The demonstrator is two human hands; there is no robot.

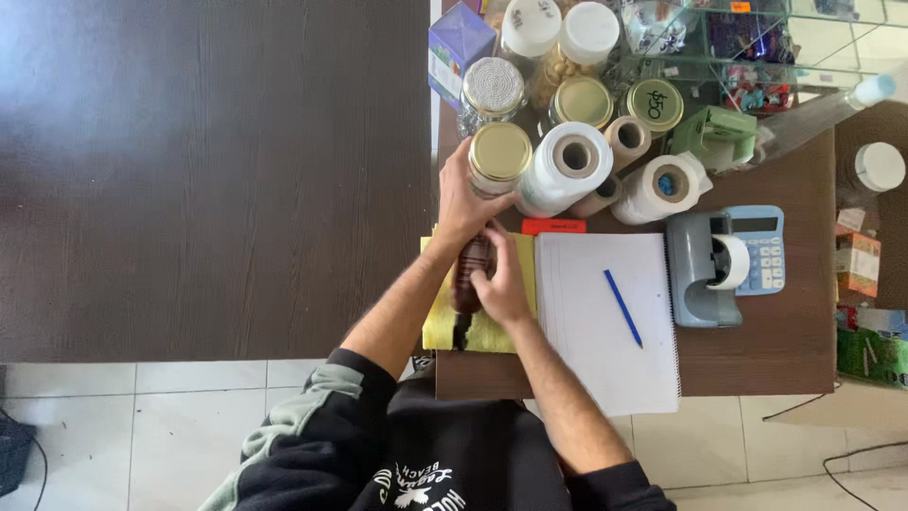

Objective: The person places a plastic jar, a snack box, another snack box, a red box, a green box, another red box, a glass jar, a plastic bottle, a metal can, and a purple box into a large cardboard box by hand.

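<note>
Right hand point(501, 289) grips dark bottle point(470, 274) lying on yellow cloth point(487, 331); left hand point(463, 203) clasps gold-lidded jar point(499, 156), lid on.

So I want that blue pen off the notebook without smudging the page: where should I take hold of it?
Pinch the blue pen at mid-barrel, coming straight down from above. It lies flat and diagonal on the open notebook, with bare page on both sides, so fingers fit across the barrel.
</note>
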